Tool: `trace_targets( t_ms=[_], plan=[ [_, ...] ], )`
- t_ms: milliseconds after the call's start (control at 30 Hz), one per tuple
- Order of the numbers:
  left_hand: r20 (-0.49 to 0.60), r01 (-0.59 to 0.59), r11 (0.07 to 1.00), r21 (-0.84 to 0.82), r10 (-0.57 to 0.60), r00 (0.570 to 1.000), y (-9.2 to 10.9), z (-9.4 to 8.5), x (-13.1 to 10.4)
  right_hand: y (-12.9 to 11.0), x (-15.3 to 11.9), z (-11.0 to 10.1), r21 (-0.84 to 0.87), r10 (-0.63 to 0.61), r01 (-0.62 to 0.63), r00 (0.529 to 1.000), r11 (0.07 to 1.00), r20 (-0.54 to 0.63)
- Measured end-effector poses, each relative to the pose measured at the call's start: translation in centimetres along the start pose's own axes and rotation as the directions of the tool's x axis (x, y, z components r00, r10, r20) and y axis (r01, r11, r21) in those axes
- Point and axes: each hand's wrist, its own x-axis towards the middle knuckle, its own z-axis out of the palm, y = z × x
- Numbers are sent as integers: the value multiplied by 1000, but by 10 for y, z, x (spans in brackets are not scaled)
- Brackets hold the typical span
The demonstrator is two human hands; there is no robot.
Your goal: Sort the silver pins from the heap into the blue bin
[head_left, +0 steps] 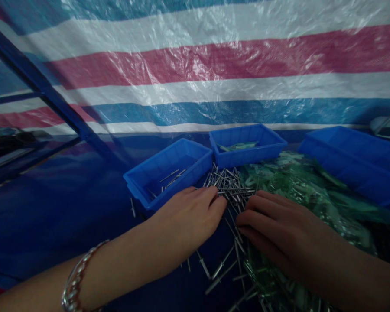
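A heap of metal blind rivets (229, 184) lies on the blue surface between two blue bins and my hands, with more rivets scattered toward me. My left hand (198, 212) reaches over the heap's left edge, fingers curled down and thumb close to them. Whatever its fingertips hold is hidden. At the heap's right side, my right hand (276, 225) has its fingers bent and drawn together beside green plastic bags (299, 182). Its fingertips are turned away, so their contents cannot be seen. A bracelet (76, 277) circles my left wrist.
Behind my left hand stands a blue bin (138, 193) with a few rivets inside. Another blue bin (247, 158) holds small green packets. A larger blue bin (351, 164) stands at the right. Blue metal framing (58, 108) rises at left, before a striped plastic sheet (214, 60).
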Motion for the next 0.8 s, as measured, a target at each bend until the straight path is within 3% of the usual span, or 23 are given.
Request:
trace_targets(
  t_ms=[200,600,800],
  plan=[
    [-101,-57,998,-13,56,993,5,-8,-7,0,4,-1,2,-23,23,1000,1000,-8],
    [-159,-91,979,-183,62,985,6,-5,-7,-1,0,-1,55,10,-12,999,998,35],
    [-125,-75,962,-262,43,991,7,-8,-8,-1,-2,-3,71,8,-14,997,997,81]
  ],
)
